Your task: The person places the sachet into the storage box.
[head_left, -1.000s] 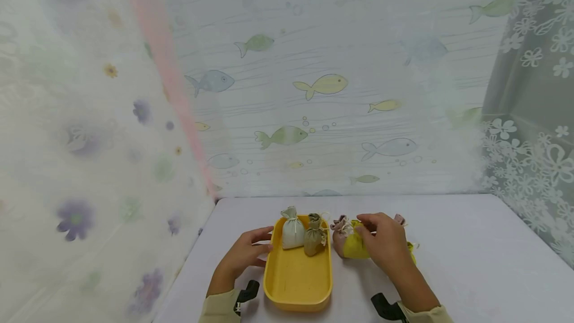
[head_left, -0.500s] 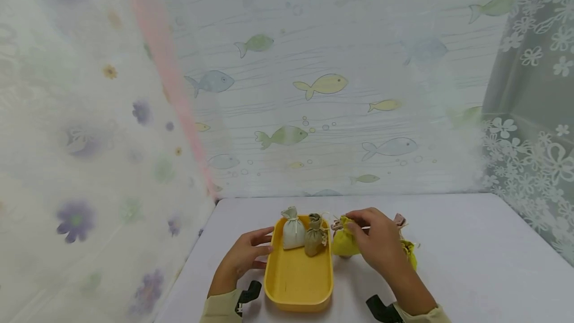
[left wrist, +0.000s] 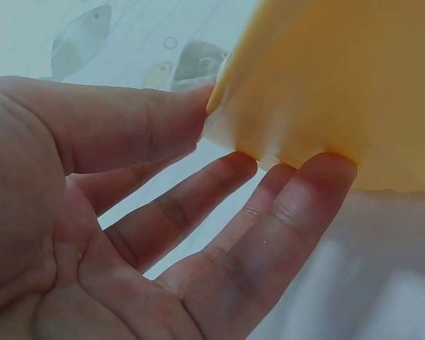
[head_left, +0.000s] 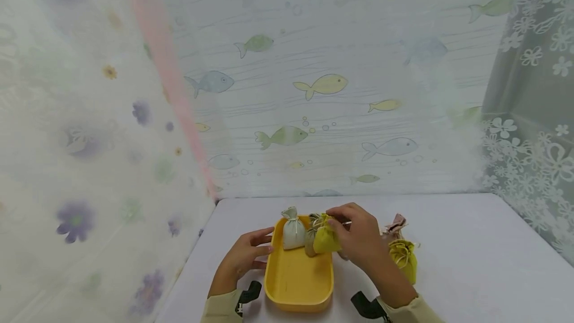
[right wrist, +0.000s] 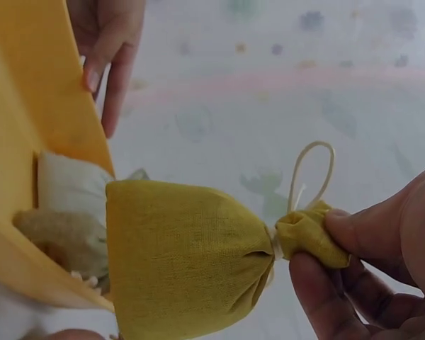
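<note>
My right hand [head_left: 360, 237] pinches a yellow drawstring pouch [head_left: 326, 239] by its gathered neck. In the right wrist view the pouch [right wrist: 188, 255] hangs from thumb and fingertips, its cord looped above. It overlaps the right rim of the yellow tray [head_left: 298, 283] in the head view. Inside the tray, at its far end, a white pouch [head_left: 293, 235] sits beside an olive-brown pouch [head_left: 310, 248], partly hidden by the yellow one. Against the tray's left side rests my left hand [head_left: 244, 254], fingers extended; in the left wrist view its fingertips [left wrist: 329, 173] touch the outer wall.
Right of my right forearm a second yellow pouch [head_left: 405, 259] and a pinkish pouch [head_left: 395, 226] stand on the white table [head_left: 471, 263]. Another brownish pouch is mostly hidden behind my right hand. A fish-printed curtain [head_left: 332, 113] hangs along the table's far edge.
My right hand has lifted the yellow pouch and carried it left, from beside the pinkish pouch to the tray's right rim. My left hand and the tray have hardly moved.
</note>
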Action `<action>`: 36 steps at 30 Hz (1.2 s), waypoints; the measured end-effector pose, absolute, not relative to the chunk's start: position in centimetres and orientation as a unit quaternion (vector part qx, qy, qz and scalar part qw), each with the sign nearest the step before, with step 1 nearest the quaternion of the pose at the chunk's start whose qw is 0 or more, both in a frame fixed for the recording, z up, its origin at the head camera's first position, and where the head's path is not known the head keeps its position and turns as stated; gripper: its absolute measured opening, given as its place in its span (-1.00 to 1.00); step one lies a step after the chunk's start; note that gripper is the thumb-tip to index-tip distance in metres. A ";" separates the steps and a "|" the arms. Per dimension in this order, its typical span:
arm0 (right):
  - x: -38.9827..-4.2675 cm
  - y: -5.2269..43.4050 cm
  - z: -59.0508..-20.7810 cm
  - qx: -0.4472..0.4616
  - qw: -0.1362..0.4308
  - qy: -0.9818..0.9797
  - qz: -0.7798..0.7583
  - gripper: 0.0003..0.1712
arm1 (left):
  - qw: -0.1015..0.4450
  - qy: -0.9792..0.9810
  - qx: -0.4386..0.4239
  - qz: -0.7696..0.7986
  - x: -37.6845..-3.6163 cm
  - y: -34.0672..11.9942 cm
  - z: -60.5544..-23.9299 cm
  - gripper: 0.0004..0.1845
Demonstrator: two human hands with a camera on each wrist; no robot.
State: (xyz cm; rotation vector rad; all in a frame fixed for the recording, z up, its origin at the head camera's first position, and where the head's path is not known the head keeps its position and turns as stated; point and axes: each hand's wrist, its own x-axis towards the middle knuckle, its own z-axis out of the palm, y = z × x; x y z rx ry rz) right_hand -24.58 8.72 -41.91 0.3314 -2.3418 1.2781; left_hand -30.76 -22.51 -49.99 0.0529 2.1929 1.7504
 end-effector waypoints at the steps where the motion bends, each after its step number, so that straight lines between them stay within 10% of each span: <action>1: -24.7 8.4 -41.9 0.122 0.224 -0.849 0.463 -0.81 | 0.167 0.771 0.018 0.615 -30.8 -22.5 -50.0 -0.29; 36: -28.1 1.5 -44.6 0.138 0.092 -0.883 0.439 -0.83 | 0.171 0.762 0.032 0.623 -30.6 -22.5 -49.6 -0.27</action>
